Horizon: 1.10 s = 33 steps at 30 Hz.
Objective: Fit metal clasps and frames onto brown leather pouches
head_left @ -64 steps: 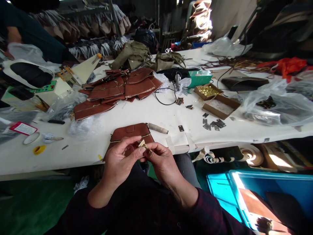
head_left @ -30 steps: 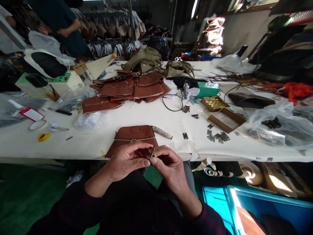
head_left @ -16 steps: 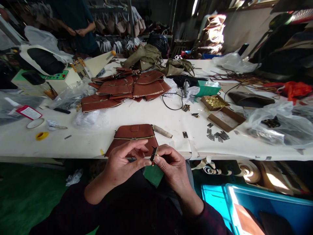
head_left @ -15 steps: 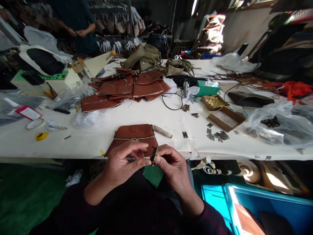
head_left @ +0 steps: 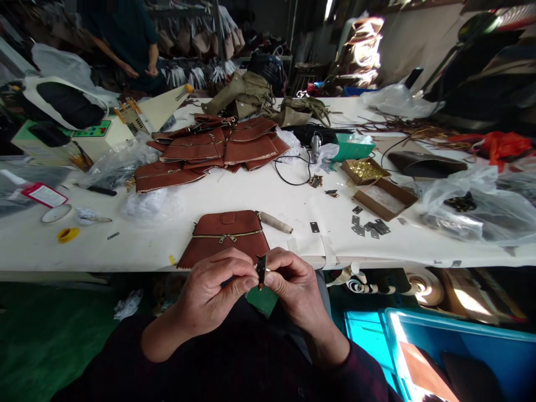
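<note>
Just in front of the table's edge, I pinch a small dark metal bag fitting (head_left: 262, 271) with brass-coloured parts between both hands. My right hand (head_left: 295, 282) grips it from the right with thumb and forefinger. On the other side, the fingers of my left hand (head_left: 220, 285) are closed against its left face; whether a tiny part sits in that pinch is hidden. Behind my hands lies a brown leather bag (head_left: 228, 223) with a brass zipper. A wrapped rod-like tool (head_left: 275, 222) rests at the bag's right side.
Flat dark metal plates (head_left: 371, 227) and a cardboard box of brass pieces (head_left: 363, 172) lie to the right. Brown leather bags (head_left: 196, 148) are piled farther back. A blue bin (head_left: 460, 335) stands low at right. Another person (head_left: 125, 44) stands behind the table.
My left fingers have closed in on the metal fitting from slightly apart. The fitting has turned more upright between my hands. The other person's hands have moved lower.
</note>
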Each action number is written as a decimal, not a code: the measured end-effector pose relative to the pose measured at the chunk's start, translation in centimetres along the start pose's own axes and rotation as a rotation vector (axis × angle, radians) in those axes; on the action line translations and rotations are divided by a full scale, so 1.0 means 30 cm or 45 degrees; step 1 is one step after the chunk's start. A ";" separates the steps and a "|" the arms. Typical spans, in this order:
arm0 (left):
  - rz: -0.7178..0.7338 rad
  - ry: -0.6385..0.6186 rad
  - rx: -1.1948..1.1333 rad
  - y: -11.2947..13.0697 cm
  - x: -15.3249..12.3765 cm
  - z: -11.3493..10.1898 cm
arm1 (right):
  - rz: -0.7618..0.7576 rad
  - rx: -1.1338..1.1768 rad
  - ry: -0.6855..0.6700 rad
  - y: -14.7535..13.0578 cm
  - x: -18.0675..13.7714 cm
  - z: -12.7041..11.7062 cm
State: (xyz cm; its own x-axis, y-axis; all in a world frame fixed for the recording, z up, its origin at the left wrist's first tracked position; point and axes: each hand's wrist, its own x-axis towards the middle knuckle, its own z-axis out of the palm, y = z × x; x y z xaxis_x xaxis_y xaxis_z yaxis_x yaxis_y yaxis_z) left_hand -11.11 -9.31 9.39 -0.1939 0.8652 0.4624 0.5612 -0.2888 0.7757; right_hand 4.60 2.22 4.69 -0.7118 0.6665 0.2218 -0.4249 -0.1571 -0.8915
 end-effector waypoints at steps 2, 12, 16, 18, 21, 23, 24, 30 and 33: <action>-0.045 -0.069 -0.103 0.000 0.005 -0.004 | 0.016 0.021 -0.020 0.001 -0.001 -0.003; -0.257 0.069 -0.492 -0.064 -0.029 0.025 | -0.023 -0.060 -0.004 -0.009 -0.005 -0.011; -0.226 -0.012 -0.389 -0.068 -0.015 0.022 | -0.075 -0.089 -0.002 -0.010 -0.004 -0.012; -0.205 0.001 -0.379 -0.071 -0.009 0.021 | -0.088 -0.092 0.001 -0.009 -0.004 -0.014; -0.163 0.031 -0.373 -0.079 -0.007 0.023 | -0.091 -0.084 -0.006 -0.008 -0.005 -0.017; -0.114 0.049 -0.347 -0.086 -0.007 0.024 | -0.086 -0.067 -0.009 -0.006 -0.006 -0.014; -0.090 0.058 -0.335 -0.089 -0.006 0.025 | -0.083 -0.052 -0.008 -0.004 -0.006 -0.012; -0.132 0.063 -0.391 -0.085 -0.012 0.032 | -0.081 -0.026 -0.032 0.000 0.003 -0.010; -0.207 -0.031 -0.433 -0.116 -0.006 0.005 | -0.058 -0.117 -0.027 0.003 0.017 -0.032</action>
State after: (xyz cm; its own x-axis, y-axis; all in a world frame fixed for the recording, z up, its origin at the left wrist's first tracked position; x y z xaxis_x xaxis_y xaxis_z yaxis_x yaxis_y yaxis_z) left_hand -12.89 -8.39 6.55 -0.2371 0.9191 0.3146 0.2247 -0.2632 0.9382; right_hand 4.74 3.24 4.34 -0.7048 0.6558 0.2706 -0.4048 -0.0584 -0.9125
